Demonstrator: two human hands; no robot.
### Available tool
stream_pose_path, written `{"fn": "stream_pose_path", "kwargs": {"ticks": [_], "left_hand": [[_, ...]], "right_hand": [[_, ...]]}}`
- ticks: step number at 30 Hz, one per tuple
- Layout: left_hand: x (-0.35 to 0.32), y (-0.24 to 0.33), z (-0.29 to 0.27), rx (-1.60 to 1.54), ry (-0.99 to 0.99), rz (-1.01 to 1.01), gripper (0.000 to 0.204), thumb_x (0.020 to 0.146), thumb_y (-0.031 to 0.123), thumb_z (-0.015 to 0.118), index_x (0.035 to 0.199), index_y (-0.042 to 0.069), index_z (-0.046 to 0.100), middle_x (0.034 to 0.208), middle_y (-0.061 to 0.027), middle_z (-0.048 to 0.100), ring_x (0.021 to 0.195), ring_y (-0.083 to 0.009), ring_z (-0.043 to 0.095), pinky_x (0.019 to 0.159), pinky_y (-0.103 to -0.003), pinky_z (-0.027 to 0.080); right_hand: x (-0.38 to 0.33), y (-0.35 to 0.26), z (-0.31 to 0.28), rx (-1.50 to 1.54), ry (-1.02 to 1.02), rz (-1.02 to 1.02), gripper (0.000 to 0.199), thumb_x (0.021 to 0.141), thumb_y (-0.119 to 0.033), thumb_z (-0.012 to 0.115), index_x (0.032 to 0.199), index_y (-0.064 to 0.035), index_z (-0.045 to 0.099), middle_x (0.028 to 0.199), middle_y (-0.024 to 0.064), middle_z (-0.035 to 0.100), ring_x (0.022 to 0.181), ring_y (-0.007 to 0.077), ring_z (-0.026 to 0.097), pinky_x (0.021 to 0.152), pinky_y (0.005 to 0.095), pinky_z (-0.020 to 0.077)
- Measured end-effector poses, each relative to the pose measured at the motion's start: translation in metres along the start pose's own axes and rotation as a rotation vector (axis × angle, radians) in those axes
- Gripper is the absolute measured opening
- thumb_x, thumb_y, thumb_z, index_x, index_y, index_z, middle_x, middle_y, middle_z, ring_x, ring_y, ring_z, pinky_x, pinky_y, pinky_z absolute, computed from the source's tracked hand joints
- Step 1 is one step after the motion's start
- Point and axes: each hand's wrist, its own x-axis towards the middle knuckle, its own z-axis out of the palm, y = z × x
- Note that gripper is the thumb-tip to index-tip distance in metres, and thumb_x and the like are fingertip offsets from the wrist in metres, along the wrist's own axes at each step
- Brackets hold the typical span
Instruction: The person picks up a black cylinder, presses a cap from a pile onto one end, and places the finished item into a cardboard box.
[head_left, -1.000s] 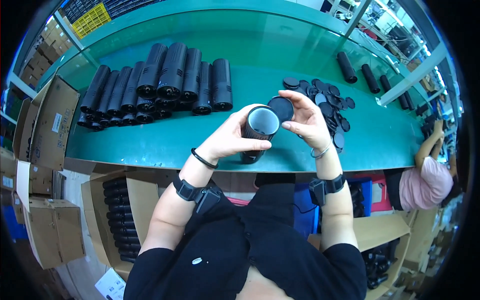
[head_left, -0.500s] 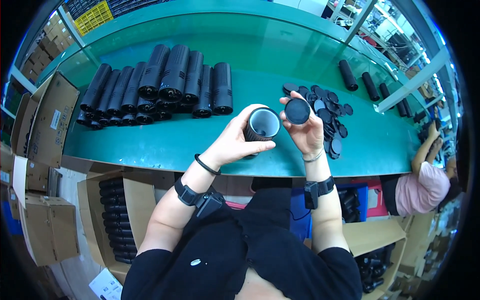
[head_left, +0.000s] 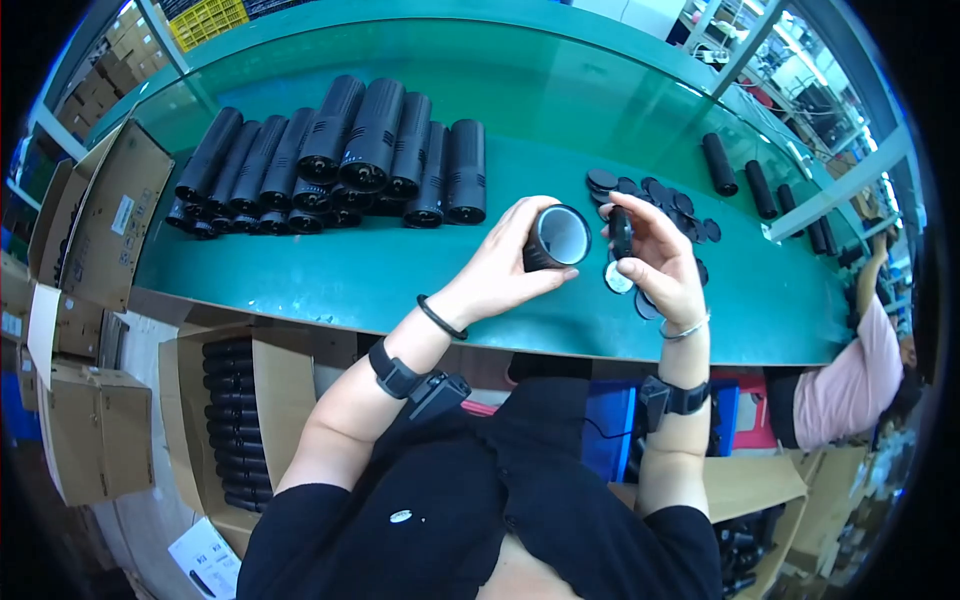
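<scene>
My left hand (head_left: 497,262) is wrapped round a black ribbed cylinder (head_left: 563,237), its round open end turned toward me and pale inside. Between the fingers and thumb of my right hand (head_left: 670,268), a round black cap (head_left: 621,233) is held edge-on, a short gap to the right of the cylinder. Behind and beneath that hand lies a loose heap of black round caps (head_left: 685,205); one disc beside it shines pale. Further left, several black cylinders (head_left: 375,135) are stacked on their sides on the green table (head_left: 400,275).
More black cylinders (head_left: 719,165) lie at the table's right. An open cardboard box (head_left: 117,225) stands at the left end. Below the front edge are a box of black cylinders (head_left: 284,400), a blue bin (head_left: 608,430) and another carton (head_left: 750,484). A co-worker (head_left: 845,375) is at the right.
Both hands have shifted right, with the cylinder and the cap still in them. The cap has turned from face-on to edge-on. The view has shifted slightly.
</scene>
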Motion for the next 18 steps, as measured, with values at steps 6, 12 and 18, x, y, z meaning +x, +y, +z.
{"fn": "stream_pose_path", "kwargs": {"ticks": [6, 12, 18], "left_hand": [[0.005, 0.004, 0.007, 0.014, -0.013, 0.03, 0.062, 0.069, 0.016, 0.08, 0.122, 0.003, 0.051, 0.117, -0.0148, 0.055, 0.114, -0.0336, 0.054, 0.098, -0.041, 0.044], [0.006, 0.002, 0.011, 0.035, -0.016, 0.023, 0.065, 0.069, 0.016, 0.077, 0.126, 0.005, 0.048, 0.118, -0.0156, 0.054, 0.117, -0.0355, 0.051, 0.1, -0.044, 0.04], [0.005, -0.001, 0.012, 0.148, -0.063, 0.027, 0.072, 0.072, 0.024, 0.075, 0.133, 0.004, 0.042, 0.126, -0.0164, 0.049, 0.124, -0.034, 0.047, 0.104, -0.043, 0.038]], "right_hand": [[0.012, -0.034, 0.019, -0.634, -0.056, -0.134, 0.069, 0.063, -0.01, 0.085, 0.127, -0.0026, 0.06, 0.122, 0.0129, 0.06, 0.109, 0.0257, 0.06, 0.096, 0.0338, 0.0473], [0.013, -0.035, 0.024, -0.736, -0.045, -0.175, 0.064, 0.058, -0.01, 0.087, 0.118, -0.0015, 0.065, 0.117, 0.015, 0.065, 0.11, 0.0289, 0.062, 0.095, 0.0358, 0.0486], [0.012, -0.034, 0.026, -0.751, -0.025, -0.152, 0.063, 0.057, -0.012, 0.087, 0.117, -0.0021, 0.066, 0.117, 0.0148, 0.066, 0.109, 0.0288, 0.063, 0.095, 0.0354, 0.0489]]}}
